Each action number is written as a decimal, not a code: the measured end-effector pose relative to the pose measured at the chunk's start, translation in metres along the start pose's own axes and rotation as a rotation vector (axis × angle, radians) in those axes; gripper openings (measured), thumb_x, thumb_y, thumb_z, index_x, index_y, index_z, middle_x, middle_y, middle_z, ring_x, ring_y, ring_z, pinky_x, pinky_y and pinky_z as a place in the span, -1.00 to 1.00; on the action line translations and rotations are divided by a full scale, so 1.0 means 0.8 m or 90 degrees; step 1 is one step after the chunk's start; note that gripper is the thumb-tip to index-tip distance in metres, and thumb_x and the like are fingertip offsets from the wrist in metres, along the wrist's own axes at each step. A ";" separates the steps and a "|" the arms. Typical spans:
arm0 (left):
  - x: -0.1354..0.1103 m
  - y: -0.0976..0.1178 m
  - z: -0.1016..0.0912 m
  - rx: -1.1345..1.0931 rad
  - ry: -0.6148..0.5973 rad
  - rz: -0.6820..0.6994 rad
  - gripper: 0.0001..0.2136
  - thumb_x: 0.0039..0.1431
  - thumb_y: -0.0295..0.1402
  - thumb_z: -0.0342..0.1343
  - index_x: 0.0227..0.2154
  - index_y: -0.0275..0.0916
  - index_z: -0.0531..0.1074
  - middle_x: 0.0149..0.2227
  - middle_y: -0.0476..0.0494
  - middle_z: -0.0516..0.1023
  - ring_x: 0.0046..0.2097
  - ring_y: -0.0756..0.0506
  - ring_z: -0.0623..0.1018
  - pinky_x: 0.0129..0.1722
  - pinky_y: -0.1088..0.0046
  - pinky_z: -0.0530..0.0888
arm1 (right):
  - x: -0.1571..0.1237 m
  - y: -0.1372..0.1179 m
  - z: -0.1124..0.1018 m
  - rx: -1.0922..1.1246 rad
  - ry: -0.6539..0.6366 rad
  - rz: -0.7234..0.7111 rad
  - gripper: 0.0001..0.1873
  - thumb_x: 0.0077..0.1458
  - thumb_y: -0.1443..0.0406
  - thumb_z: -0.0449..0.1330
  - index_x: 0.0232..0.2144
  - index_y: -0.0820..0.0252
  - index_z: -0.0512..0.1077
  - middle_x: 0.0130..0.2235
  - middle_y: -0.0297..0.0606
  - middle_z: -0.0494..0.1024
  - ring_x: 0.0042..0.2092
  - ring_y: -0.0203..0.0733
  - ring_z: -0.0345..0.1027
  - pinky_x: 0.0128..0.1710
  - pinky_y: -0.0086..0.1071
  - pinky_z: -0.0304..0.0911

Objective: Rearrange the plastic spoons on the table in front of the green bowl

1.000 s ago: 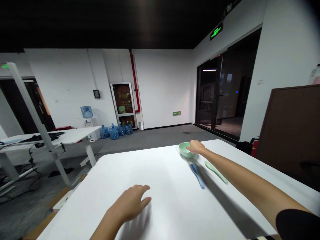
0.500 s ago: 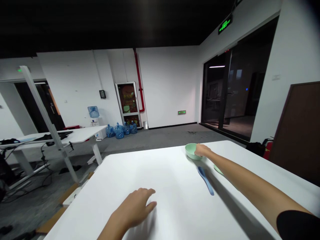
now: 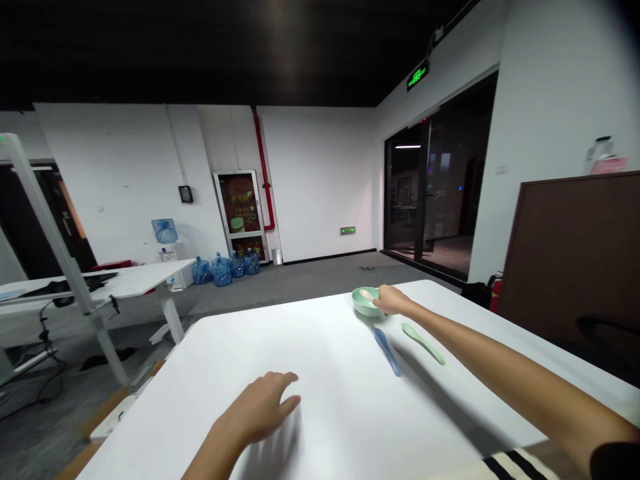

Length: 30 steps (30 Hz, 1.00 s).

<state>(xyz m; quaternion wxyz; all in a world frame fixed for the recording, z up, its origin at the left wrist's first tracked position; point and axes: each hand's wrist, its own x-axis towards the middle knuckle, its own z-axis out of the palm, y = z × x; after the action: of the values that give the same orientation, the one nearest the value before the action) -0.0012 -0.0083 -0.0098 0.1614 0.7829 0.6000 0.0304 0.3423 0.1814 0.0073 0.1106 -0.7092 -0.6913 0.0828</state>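
Note:
At the far side of the white table, a light green bowl (image 3: 361, 309) holds a pale pinkish spoon (image 3: 367, 294). My right hand (image 3: 394, 301) reaches to the bowl's right side, its fingers closed around the end of that spoon, which they partly hide. On the tabletop, just in front of the bowl, lies a blue spoon (image 3: 387, 352). A light green spoon (image 3: 424, 344) rests to its right, under the line of my right forearm. My left hand (image 3: 260, 408) hovers low over the table's near left part, thumb and fingers apart, holding nothing.
The white table (image 3: 320, 373) ends at a far edge beyond the bowl. A brown panel (image 3: 575, 247) stands to the right. Another white desk (image 3: 145, 277) is at the left, with blue water bottles (image 3: 221, 270) on the floor behind. Striped cloth (image 3: 510, 465) shows at bottom right.
The view has turned right. My right hand has drawn back toward the bowl's right rim, and the pale spoon now shows inside. The whole green spoon is now uncovered.

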 end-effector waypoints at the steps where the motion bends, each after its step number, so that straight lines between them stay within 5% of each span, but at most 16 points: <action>1: -0.001 0.000 0.000 0.002 0.001 0.001 -0.47 0.13 0.08 -0.14 0.09 -0.02 0.30 0.09 -0.15 0.41 0.08 -0.25 0.40 0.03 0.20 0.31 | -0.014 -0.002 -0.003 0.012 -0.009 -0.014 -0.71 0.00 0.21 0.10 -0.58 0.28 0.48 -0.48 -0.13 0.54 -0.40 -0.20 0.40 -0.43 -0.46 0.14; 6: -0.005 0.001 0.000 0.007 0.009 0.016 -0.47 0.13 0.08 -0.15 0.08 -0.04 0.31 0.08 -0.15 0.42 0.08 -0.25 0.40 0.03 0.22 0.31 | -0.065 -0.006 0.016 0.050 -0.071 -0.062 -0.70 -0.06 0.26 0.09 -0.70 0.27 0.45 -0.56 -0.20 0.52 -0.46 -0.27 0.36 -0.48 -0.50 0.13; 13: -0.008 0.002 -0.001 0.020 0.019 0.013 -0.48 0.13 0.05 -0.15 0.08 -0.04 0.31 0.08 -0.17 0.42 0.07 -0.24 0.41 0.03 0.20 0.31 | -0.090 -0.009 0.068 0.046 -0.124 -0.050 -0.76 -0.14 0.30 0.14 -0.75 0.25 0.42 -0.55 -0.19 0.54 -0.53 -0.26 0.35 -0.55 -0.48 0.14; 30: -0.002 -0.004 0.004 0.020 0.013 0.014 -0.46 0.13 0.10 -0.16 0.09 -0.02 0.29 0.08 -0.18 0.41 0.08 -0.23 0.40 0.04 0.20 0.31 | -0.085 0.003 0.094 0.046 -0.157 -0.018 -0.92 -0.19 0.35 0.19 -0.65 0.19 0.37 -0.53 -0.17 0.52 -0.39 -0.06 0.43 -0.45 -0.34 0.21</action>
<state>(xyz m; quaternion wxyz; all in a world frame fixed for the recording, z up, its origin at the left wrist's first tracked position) -0.0037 -0.0097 -0.0138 0.1429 0.7918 0.5930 0.0307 0.3223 0.1169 -0.0682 0.0515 -0.6793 -0.7062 0.1929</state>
